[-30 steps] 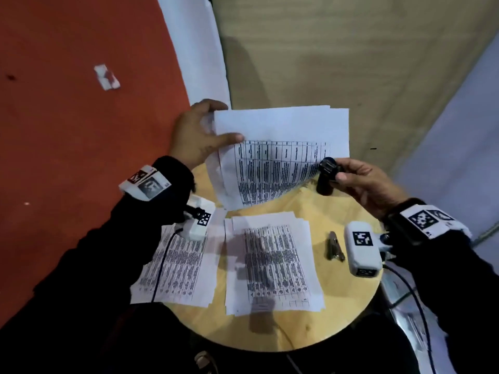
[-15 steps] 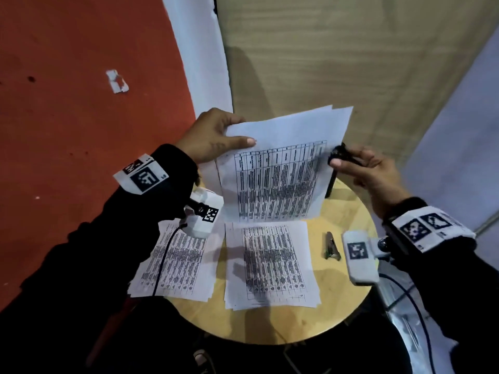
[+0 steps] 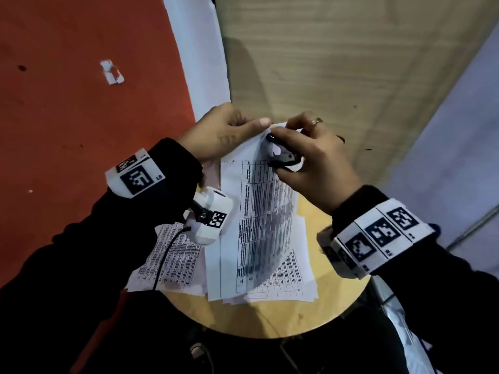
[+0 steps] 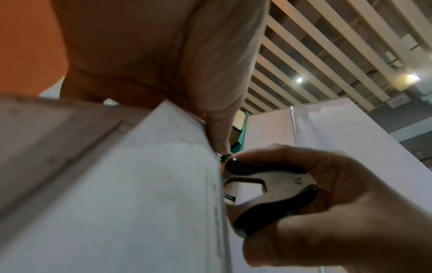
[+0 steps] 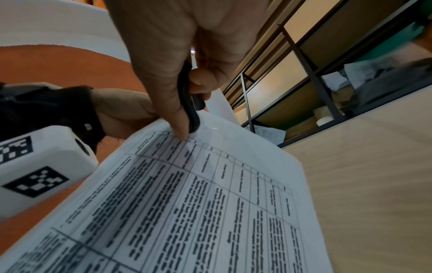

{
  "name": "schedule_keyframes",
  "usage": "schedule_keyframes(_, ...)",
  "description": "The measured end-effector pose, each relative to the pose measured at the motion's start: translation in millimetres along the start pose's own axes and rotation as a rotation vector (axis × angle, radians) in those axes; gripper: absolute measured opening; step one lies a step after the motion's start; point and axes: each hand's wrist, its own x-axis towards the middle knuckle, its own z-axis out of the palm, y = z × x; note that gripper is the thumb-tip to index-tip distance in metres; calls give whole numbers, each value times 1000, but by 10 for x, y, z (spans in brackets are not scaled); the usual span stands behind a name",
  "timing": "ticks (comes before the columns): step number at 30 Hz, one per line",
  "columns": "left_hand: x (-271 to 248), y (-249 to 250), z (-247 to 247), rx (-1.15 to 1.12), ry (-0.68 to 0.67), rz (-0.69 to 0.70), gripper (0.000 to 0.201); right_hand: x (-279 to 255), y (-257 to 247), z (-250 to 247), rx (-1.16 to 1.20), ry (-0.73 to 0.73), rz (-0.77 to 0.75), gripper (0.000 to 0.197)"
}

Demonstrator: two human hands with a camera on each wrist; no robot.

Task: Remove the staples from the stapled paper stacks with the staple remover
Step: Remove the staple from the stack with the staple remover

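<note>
My left hand (image 3: 229,130) pinches the top corner of a stapled paper stack (image 3: 259,211) printed with tables, holding it up over the round wooden table (image 3: 318,314). My right hand (image 3: 305,157) grips the black staple remover (image 3: 283,157) between thumb and fingers, its metal claws at the stack's top corner just beside my left thumb. In the left wrist view the staple remover (image 4: 268,188) meets the edge of the paper stack (image 4: 140,194). The right wrist view shows the black staple remover (image 5: 189,103) touching the top of the printed paper stack (image 5: 198,203). The staple itself is hidden.
Two more printed paper stacks lie on the table, one at the left (image 3: 172,260) and one in the middle (image 3: 291,276) under the raised stack. Beyond are a red floor (image 3: 81,130), a scrap of paper (image 3: 112,72) and a wooden panel (image 3: 337,63).
The held stack has turned from landscape to hanging lengthwise. My right hand carried the staple remover up and left to the top corner by my left hand.
</note>
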Motion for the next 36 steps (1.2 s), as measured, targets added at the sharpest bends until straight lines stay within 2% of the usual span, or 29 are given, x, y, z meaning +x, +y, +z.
schedule_keyframes(8, 14, 22, 52, 23, -12, -10, 74, 29, -58, -49, -35, -70, -37, 41)
schedule_keyframes(17, 0, 16, 32, -9, 9, -14, 59, 61, -120, -52, -138, -62, -74, 33)
schedule_keyframes(22, -26, 19, 51, -162, -29, -78, 73, 69, -149, -51, -219, -42, -115, 27)
schedule_keyframes(27, -21, 45, 106, -214, -24, -83, 67, 80, -112, -83, -233, -98, -160, 19)
schedule_keyframes(30, -9, 31, 125, -269, -20, -85, 67, 112, -67, -82, -184, -144, -173, 26)
schedule_keyframes(32, 6, -19, 114, -331, -29, -92, 60, 145, -18, -90, -142, -156, -131, 28)
schedule_keyframes(35, -7, -49, 121, -396, -41, -95, 21, 164, 54, -76, -80, -102, -50, 23)
schedule_keyframes(36, -15, -49, 124, -417, -43, -89, 16, 156, 70, -62, -54, -79, -28, 23)
